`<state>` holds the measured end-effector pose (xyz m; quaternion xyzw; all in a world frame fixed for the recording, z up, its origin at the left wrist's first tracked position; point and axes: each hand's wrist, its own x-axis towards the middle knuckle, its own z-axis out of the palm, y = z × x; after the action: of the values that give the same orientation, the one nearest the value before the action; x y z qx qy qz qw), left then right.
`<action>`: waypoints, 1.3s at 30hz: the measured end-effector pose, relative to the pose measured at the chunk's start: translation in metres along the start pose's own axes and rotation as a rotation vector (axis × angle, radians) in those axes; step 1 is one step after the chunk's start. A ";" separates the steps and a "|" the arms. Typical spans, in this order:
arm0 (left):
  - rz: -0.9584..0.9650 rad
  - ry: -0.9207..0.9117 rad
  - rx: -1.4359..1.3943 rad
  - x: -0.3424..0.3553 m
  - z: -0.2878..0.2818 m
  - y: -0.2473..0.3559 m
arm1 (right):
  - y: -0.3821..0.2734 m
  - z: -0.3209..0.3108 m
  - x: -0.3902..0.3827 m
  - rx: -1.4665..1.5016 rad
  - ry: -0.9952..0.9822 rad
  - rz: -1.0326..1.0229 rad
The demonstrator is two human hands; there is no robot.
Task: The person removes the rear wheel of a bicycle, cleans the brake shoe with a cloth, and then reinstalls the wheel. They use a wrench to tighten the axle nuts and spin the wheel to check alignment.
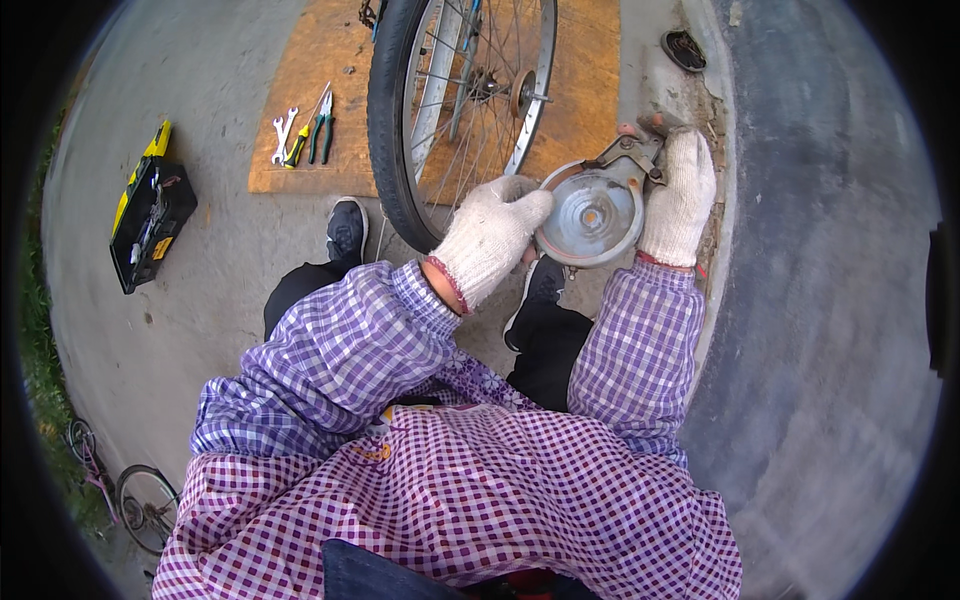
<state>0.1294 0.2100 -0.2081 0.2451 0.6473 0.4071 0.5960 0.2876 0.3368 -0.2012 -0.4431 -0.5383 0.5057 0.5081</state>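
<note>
Between my two hands is a round grey metal bicycle drum brake (592, 215), with a rusty spot at its centre and a bracket with bolts at its upper right. My left hand (495, 230), in a white knit glove, grips its left rim, the thumb lying toward the top edge. On the other side my right hand (680, 195), gloved the same way, is closed around the bracket end; most of its fingers are hidden behind the part. Just beyond my left hand stands a bicycle wheel (392, 120) with a black tyre, silver rim and a rusty disc on its hub.
On the brown wooden board (325, 60) lie wrenches (283, 135), a yellow-and-black screwdriver (296, 148) and green-handled pliers (322, 130). A black toolbox (170, 215) with yellow parts sits open at the left. A dark round part (683, 50) lies at the upper right. Parked bicycles (145, 505) show lower left.
</note>
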 end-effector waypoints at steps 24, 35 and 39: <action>0.028 0.021 -0.040 -0.003 0.028 -0.012 | -0.010 -0.023 -0.007 -0.090 -0.064 -0.076; 0.047 0.027 -0.018 -0.005 0.037 -0.011 | 0.002 -0.036 -0.003 0.142 -0.125 -0.017; 0.054 0.021 0.000 -0.005 0.040 -0.011 | 0.003 -0.040 -0.003 0.175 -0.107 0.004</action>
<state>0.1708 0.2091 -0.2126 0.2582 0.6466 0.4256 0.5780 0.3271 0.3381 -0.2059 -0.3703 -0.5177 0.5747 0.5144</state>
